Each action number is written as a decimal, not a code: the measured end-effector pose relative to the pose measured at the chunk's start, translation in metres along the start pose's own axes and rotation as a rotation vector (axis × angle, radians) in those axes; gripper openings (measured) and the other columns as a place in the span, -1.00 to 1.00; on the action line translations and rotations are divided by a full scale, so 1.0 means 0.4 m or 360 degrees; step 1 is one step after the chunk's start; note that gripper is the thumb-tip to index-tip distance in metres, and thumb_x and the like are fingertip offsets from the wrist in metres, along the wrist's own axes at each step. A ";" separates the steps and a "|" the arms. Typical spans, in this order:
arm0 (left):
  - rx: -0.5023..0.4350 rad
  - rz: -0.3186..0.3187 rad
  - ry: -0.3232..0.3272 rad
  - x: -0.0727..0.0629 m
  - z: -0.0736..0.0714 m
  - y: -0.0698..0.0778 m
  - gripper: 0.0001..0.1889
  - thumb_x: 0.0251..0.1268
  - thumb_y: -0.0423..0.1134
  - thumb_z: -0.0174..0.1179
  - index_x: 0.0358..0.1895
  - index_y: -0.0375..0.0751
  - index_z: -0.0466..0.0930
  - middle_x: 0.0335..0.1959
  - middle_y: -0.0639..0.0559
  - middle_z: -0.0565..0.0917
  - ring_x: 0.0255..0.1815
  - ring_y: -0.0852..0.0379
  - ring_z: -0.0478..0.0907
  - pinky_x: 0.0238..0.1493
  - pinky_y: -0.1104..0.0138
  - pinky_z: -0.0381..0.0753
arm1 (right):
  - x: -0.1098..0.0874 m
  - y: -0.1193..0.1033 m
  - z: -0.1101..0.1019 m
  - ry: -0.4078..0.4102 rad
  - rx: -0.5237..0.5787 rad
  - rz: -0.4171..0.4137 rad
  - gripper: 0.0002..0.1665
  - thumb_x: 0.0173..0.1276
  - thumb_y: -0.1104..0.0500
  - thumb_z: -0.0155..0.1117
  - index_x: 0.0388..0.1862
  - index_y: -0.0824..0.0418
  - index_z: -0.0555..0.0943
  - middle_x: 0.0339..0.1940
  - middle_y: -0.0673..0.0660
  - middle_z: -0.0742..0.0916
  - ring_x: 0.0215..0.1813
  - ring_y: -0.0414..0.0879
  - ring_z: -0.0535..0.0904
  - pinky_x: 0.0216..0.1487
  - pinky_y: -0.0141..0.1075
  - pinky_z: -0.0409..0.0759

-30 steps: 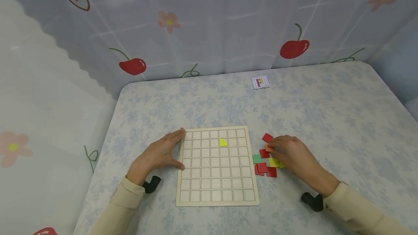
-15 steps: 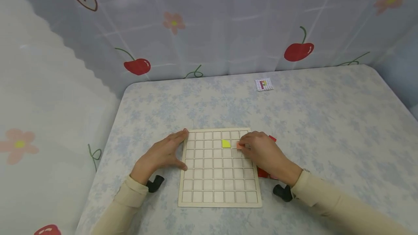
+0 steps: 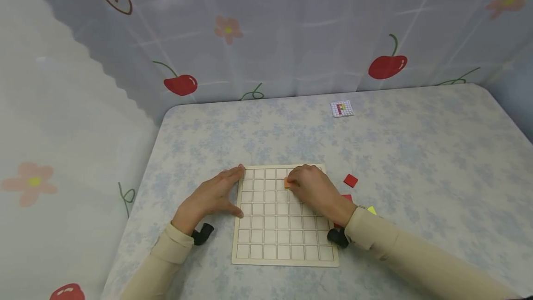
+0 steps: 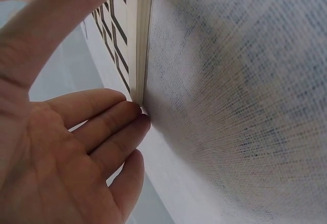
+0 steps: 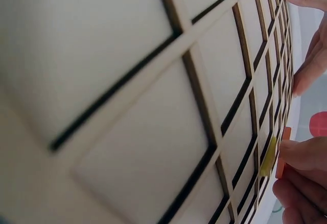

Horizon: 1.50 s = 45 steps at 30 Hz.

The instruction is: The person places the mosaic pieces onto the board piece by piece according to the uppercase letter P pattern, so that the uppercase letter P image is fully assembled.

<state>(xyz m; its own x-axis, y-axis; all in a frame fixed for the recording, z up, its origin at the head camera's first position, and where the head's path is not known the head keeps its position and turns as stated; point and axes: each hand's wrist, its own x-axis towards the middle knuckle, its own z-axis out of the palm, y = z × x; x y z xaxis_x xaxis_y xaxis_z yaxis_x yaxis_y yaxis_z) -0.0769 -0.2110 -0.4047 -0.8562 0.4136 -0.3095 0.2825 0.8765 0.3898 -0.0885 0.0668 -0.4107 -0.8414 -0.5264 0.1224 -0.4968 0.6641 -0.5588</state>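
A pale wooden grid board lies on the table, divided into rows of square cells. My right hand is over its upper part, pinching an orange square tile between thumb and fingers. In the right wrist view, a yellow tile sits in a cell just beside the orange tile; from the head that yellow tile is hidden. At the board's left side, my left hand is spread, fingertips and thumb touching the edge. The left wrist view shows its fingers extended against the board's rim.
Right of the board lie a red tile, another red tile and a yellow tile, with more partly hidden under my right forearm. A small card with a coloured grid pattern rests near the table's back edge, before a printed curtain.
My right hand has picked up the orange tile from the loose pile and carried it left across the board, to beside the yellow tile's cell. The left hand stays at the board's edge.
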 end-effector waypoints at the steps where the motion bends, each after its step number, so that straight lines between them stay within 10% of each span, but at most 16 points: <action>1: 0.0001 -0.0005 -0.0003 0.000 0.000 0.000 0.24 -0.21 0.04 0.62 0.56 -0.26 0.05 0.58 -0.10 0.05 0.54 -0.17 0.05 0.37 -0.06 0.30 | 0.003 -0.002 0.004 -0.0007 0.0017 0.0006 -0.91 0.27 0.30 0.42 -0.25 0.22 0.77 -0.25 0.05 0.77 -0.09 -0.01 0.64 -0.03 -0.17 0.62; 45: 0.0020 -0.0034 -0.0030 0.004 -0.008 0.008 0.24 -0.21 0.04 0.62 0.56 -0.26 0.03 0.58 -0.12 0.04 0.54 -0.20 0.04 0.36 -0.08 0.30 | 0.019 -0.017 0.031 0.0031 -0.0011 -0.0123 -0.89 0.29 0.35 0.38 -0.27 0.20 0.78 -0.22 0.05 0.78 -0.06 -0.02 0.66 0.14 -0.11 0.56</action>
<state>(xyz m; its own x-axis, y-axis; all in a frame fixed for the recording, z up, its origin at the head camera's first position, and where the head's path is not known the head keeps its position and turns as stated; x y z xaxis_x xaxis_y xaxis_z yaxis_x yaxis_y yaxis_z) -0.0787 -0.2084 -0.4010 -0.8538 0.3994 -0.3338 0.2699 0.8880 0.3723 -0.0891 0.0517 -0.4162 -0.8044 -0.5659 0.1806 -0.5617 0.6256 -0.5414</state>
